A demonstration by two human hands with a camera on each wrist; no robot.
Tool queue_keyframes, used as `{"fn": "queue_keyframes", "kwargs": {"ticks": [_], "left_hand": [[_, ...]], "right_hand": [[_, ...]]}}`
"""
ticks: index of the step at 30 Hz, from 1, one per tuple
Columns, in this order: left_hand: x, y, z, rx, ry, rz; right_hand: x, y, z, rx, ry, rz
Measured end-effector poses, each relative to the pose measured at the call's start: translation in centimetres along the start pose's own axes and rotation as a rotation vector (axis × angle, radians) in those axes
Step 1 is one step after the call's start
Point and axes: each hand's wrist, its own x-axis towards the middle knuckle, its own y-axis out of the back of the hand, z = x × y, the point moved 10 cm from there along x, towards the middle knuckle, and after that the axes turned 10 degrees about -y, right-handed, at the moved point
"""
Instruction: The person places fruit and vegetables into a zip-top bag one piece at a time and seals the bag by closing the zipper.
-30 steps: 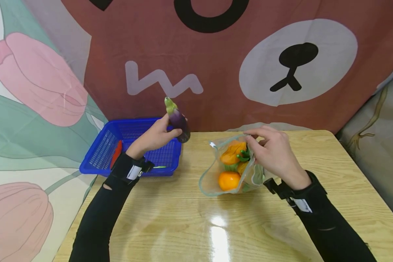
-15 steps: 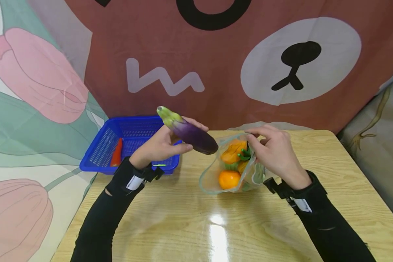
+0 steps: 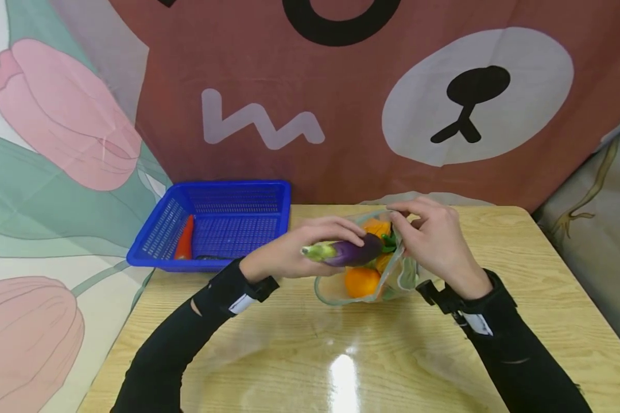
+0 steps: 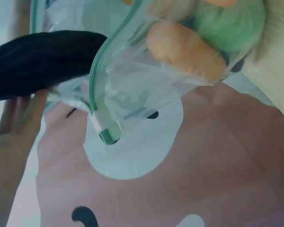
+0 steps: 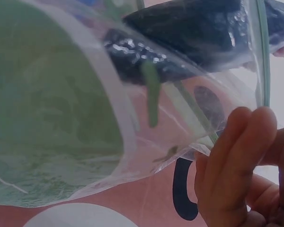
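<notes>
An eggplant (image 3: 348,252) is gripped lengthwise in the left hand (image 3: 302,252), its dark tip at the mouth of a clear zip bag (image 3: 336,287), whose rim is pinched open by the right hand (image 3: 434,241); the step in hand is judged to be loading the eggplant, and the next move would call for the tip to be tilted down past the rim while the mouth is kept wide. One wooden table (image 3: 522,258) is counted, then one blue basket (image 3: 232,192) beyond the left hand holding one red vegetable (image 3: 185,241), then one bag holding one round orange fruit (image 3: 361,282) among other produce too crowded to count.
</notes>
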Motion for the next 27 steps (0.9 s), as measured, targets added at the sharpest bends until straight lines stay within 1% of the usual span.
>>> {"fn": "queue_keyframes", "kwargs": {"ticks": [5,10,14,16,19,22,24,27], "left_hand": [[0.8,-1.4,-0.5,0.198,-0.060,-0.015],[1.2,-3.1,-1.1,0.261,-0.075,-0.053],[1.6,-4.2,-1.4,0.305,-0.080,-0.085],[1.8,-4.6,-1.7,0.339,-0.069,-0.104],[1.9,-4.9,-2.4,0.375,-0.031,-0.122],[1.8,-5.0,-2.9,0.396,0.008,-0.136],[1.7,-5.1,-3.2,0.418,0.023,-0.149],[1.7,-5.2,-3.5,0.427,0.043,-0.157]], "right_hand": [[0.0,0.0,-0.1,0.006,0.000,-0.003],[-0.1,-0.1,-0.2,0.005,0.000,-0.010],[-0.1,-0.2,0.0,-0.002,-0.015,-0.010],[-0.1,-0.2,0.2,0.001,-0.023,-0.011],[-0.1,-0.1,0.3,0.015,-0.029,-0.014],[-0.1,-0.1,0.4,0.026,-0.031,-0.016],[-0.1,-0.1,0.4,0.033,-0.024,-0.017],[-0.1,-0.1,0.3,0.040,-0.013,-0.012]]}}
